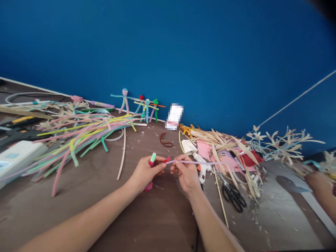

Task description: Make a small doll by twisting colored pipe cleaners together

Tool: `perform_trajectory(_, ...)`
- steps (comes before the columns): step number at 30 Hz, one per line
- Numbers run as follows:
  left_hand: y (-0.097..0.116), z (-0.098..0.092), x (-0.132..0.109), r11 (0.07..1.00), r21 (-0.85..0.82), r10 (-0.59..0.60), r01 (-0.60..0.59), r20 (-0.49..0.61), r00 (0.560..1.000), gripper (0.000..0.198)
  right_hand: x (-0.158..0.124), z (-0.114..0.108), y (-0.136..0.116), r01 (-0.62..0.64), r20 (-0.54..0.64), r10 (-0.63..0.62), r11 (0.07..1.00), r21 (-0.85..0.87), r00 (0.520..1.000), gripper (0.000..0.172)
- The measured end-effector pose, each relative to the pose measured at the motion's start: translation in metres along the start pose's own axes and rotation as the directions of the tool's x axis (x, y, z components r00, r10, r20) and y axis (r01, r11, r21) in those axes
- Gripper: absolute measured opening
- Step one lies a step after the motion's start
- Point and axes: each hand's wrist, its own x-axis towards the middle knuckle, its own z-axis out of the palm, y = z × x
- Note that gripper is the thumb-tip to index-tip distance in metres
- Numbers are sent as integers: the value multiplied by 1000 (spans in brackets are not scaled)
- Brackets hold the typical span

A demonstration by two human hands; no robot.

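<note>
Near the middle of the table, my left hand (147,173) is closed around a small pipe-cleaner piece (153,159) with a pale green tip and pink parts, one pink bit showing below the hand. A red end pokes out at its fingertips. My right hand (186,173) pinches a long lilac pipe cleaner (199,162), which stretches to the right over the pink sheets. The lilac strip's left end meets the red end between both hands. Fingers hide how the two are joined.
Pipe-cleaner figures (125,101) stand against the blue wall. Loose pipe cleaners (86,140) spread on the left beside a white box (23,157). A white glue gun (203,171), black-handled scissors (233,197) and dried strips (223,143) lie right. Another person's hand (319,185) is far right.
</note>
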Motion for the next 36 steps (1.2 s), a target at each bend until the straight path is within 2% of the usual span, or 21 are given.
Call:
perform_trajectory(8, 3, 1, -1, 998, 53, -20, 22, -35, 999, 23, -1, 2, -1, 11, 20, -12, 1000, 24, 1000, 17)
perform_trajectory(12, 2, 0, -1, 999, 43, 19, -18, -26, 999, 21, -3, 2, -1, 8, 54, -11, 999, 50, 998, 16)
perform_trajectory(17, 5, 0, -3, 998, 39, 53, -52, -11, 999, 21, -2, -1, 3, 15, 75, -13, 999, -31, 997, 12)
perform_trajectory(27, 1, -1, -4, 995, 45, 90, -91, 37, 995, 21, -2, -3, 12, 123, 98, -107, 977, -176, 989, 8)
perform_trajectory(31, 1, -1, -4, 995, 37, 89, -92, 67, 994, 21, -3, -3, 14, 143, 76, -130, 971, -190, 989, 9)
perform_trajectory(36, 3, -1, -3, 999, -5, 46, -46, 38, 998, 21, -3, -3, 12, 158, 60, -151, 975, -154, 987, 9)
